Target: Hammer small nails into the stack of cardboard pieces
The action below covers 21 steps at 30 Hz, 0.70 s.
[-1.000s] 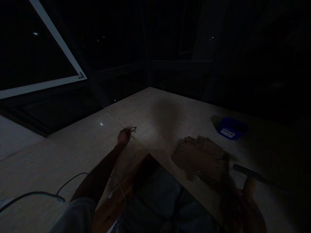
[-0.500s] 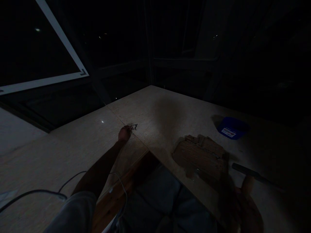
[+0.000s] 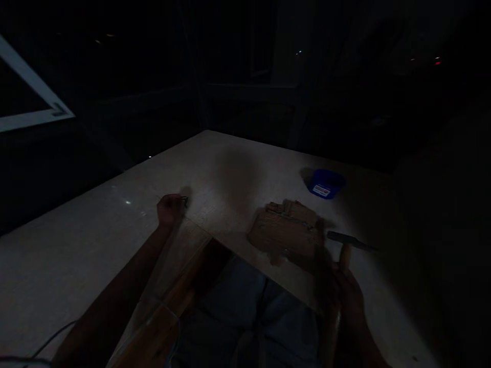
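Note:
My left hand [image 3: 169, 209] is a little above the pale tabletop, its fingers pinched on several thin dark nails [image 3: 185, 201] that poke out past the fingertips. At the right, my right hand [image 3: 350, 292] wraps round the wooden handle of a hammer [image 3: 346, 251]. The hammer's dark metal head points up and away from me, its narrow end to the right. Between the hands lies a rough brown slab [image 3: 286, 232] with a broken far edge, in dim light; its material is hard to tell.
A blue plastic tub [image 3: 327, 185] with a white label stands beyond the slab. Wooden boards [image 3: 169, 312] sit below the table edge at my lower left, with a cable [image 3: 53, 335] nearby. Dark windows border the far side of the pale table [image 3: 215, 153].
My view has swung to the right. My left hand has come up off the table with the nails in its fingers. The hammer in my right hand has risen and shows more clearly.

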Motion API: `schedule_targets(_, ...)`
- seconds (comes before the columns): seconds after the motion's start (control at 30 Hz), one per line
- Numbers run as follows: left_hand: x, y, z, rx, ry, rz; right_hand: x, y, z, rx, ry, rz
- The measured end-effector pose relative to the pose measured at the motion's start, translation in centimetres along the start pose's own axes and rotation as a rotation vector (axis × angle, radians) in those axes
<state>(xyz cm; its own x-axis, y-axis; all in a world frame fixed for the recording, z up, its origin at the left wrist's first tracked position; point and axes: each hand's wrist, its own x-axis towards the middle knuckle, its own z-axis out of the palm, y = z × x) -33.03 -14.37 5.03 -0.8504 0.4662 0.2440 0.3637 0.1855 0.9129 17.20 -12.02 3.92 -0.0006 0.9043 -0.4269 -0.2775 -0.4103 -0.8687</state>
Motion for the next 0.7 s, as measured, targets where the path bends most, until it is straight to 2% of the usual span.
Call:
schedule_targets(0.1, -0.8, 2.7, 3.0, -0.232, -0.094, -0.157, 0.5, 0.6, 0.0, 0.078, -0.040, -0.015)
schedule_targets(0.17, -2.0, 4.7, 5.4, -0.338, -0.222, -0.252, 0.8, 1.0, -0.1, 0.104, -0.039, -0.039)
schedule_targets(0.23, -3.6, 6.5, 7.8, -0.452, -0.354, -0.336, 0.9, 1.2, -0.1, 0.109, -0.032, -0.050)
schedule_targets(0.3, -5.5, 8.2, 10.4, -0.600, -0.500, -0.479, 0.9, 1.3, -0.1, 0.116, -0.041, -0.054)
schedule_targets(0.4, -8.5, 10.0, 13.9, -0.669, -0.659, -0.650, 0.9, 1.2, 0.0, 0.127, -0.052, -0.050)
schedule_targets(0.47, -10.6, 10.7, 15.8, -0.630, -0.765, -0.625, 0.9, 1.2, 0.1, 0.142, -0.059, -0.045)
schedule_targets(0.53, -12.6, 11.2, 17.4, -0.577, -0.836, -0.516, 1.0, 1.2, 0.2, 0.151, -0.070, -0.046)
schedule_targets(0.7, -17.0, 11.9, 20.6, -0.382, -0.903, -0.066, 1.0, 1.1, 0.4, 0.156, -0.045, -0.035)
